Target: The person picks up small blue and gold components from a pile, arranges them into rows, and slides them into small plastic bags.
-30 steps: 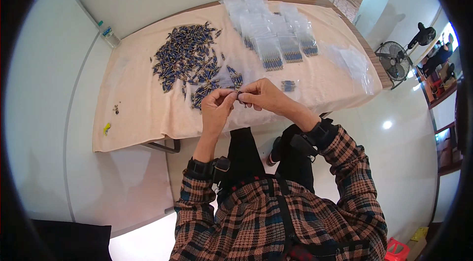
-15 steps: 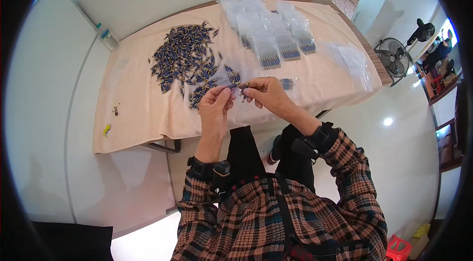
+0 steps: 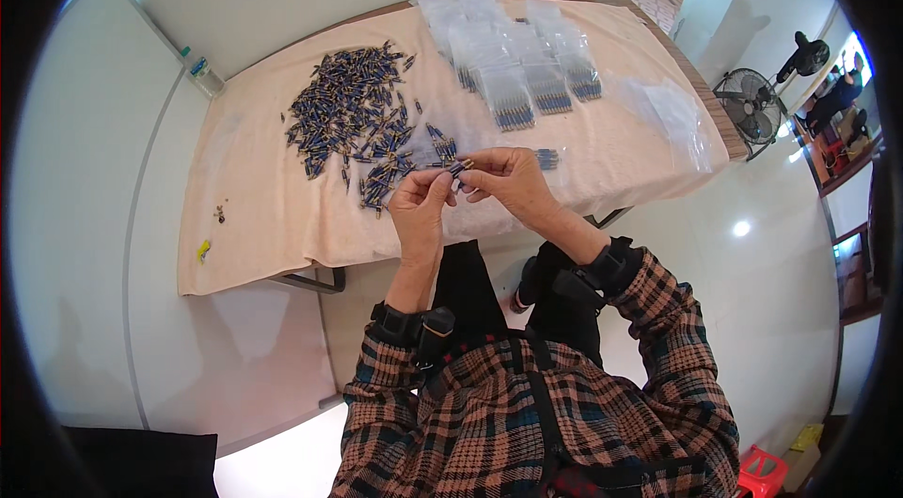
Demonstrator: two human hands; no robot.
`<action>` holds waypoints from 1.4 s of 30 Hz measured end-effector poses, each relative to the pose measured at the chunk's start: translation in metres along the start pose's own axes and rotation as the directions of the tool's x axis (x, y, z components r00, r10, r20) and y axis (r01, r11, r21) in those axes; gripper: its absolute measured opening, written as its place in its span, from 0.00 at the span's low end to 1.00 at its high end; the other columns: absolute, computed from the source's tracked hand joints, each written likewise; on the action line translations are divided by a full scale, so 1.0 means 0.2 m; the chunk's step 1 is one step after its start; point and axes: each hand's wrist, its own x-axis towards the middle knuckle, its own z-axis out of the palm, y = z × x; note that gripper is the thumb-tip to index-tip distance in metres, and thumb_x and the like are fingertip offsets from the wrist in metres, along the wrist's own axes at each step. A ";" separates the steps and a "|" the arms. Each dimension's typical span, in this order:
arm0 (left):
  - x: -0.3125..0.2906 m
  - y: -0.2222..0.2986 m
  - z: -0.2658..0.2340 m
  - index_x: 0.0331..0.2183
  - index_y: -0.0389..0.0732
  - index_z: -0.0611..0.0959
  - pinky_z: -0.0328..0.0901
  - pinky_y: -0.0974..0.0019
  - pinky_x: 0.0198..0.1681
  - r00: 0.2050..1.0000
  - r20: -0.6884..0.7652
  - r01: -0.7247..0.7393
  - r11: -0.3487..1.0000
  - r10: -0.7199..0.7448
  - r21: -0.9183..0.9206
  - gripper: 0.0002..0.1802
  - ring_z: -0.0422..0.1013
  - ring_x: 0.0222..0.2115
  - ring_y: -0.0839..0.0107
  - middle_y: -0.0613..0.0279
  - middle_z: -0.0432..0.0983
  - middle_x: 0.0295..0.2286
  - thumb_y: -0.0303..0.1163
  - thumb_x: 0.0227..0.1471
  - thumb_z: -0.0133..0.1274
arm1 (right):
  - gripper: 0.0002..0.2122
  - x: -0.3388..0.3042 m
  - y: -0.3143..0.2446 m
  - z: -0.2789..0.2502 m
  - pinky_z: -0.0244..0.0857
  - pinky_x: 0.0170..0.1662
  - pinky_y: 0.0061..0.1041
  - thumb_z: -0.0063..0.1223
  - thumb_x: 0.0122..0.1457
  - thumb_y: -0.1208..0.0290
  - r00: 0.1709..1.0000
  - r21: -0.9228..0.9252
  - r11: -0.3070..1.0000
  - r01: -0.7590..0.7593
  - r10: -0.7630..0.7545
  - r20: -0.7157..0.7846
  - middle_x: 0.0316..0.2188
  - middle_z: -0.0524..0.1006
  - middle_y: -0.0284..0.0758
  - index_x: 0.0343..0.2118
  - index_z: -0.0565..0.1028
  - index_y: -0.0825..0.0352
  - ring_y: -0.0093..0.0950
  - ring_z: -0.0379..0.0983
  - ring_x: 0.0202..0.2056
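My left hand (image 3: 419, 206) and my right hand (image 3: 509, 182) meet above the near edge of the table, thumbs and fingertips pinched together. Between them they hold a few small blue cylindrical pieces with brass-coloured ends (image 3: 461, 168); the fingers partly hide these, and their exact kind is too small to tell. Just beyond the fingertips lies a small row of the same pieces (image 3: 440, 144). To the left spreads a big loose pile of them (image 3: 343, 103), its near end reaching close to my left hand. Right of my right hand lies a flat clear packet of blue pieces (image 3: 546, 158).
Several filled clear zip bags (image 3: 513, 75) overlap at the back of the cloth-covered table (image 3: 254, 225). Flat clear bags (image 3: 670, 122) lie at the right. A yellow item (image 3: 204, 252) rests at the left edge, a bottle (image 3: 203, 72) behind. A fan (image 3: 751, 108) stands right.
My left hand has shifted slightly right and down, closing in on my right hand. The pieces in the fingers now sit together between both hands.
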 end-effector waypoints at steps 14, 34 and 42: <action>-0.04 -0.01 0.06 0.31 0.34 0.77 0.66 0.76 0.25 0.993 0.087 0.072 0.992 -0.082 0.104 0.03 0.70 0.22 0.79 0.63 0.75 0.24 0.22 0.53 0.54 | 0.08 -0.08 0.09 -0.05 0.75 0.33 0.20 0.55 0.56 0.79 0.991 0.120 0.989 0.082 -0.069 -0.111 0.29 0.79 0.39 0.37 0.76 0.77 0.23 0.77 0.28; -0.11 -0.15 0.23 0.32 0.34 0.78 0.69 0.69 0.31 0.868 0.386 0.078 0.854 -0.312 0.515 0.04 0.73 0.26 0.69 0.58 0.77 0.27 0.23 0.52 0.54 | 0.07 -0.49 0.07 -0.39 0.74 0.32 0.18 0.56 0.55 0.78 0.943 -0.017 0.998 0.055 -0.057 -0.328 0.27 0.79 0.37 0.36 0.78 0.75 0.21 0.77 0.27; 0.02 -0.25 0.18 0.32 0.37 0.79 0.60 0.58 0.45 0.815 0.524 -0.579 0.314 0.248 0.752 0.11 0.66 0.39 0.53 0.53 0.72 0.36 0.21 0.40 0.55 | 0.08 -0.37 0.01 -0.73 0.74 0.33 0.19 0.56 0.55 0.77 0.831 -0.149 0.987 0.055 -0.128 -0.541 0.28 0.79 0.38 0.35 0.78 0.76 0.23 0.77 0.28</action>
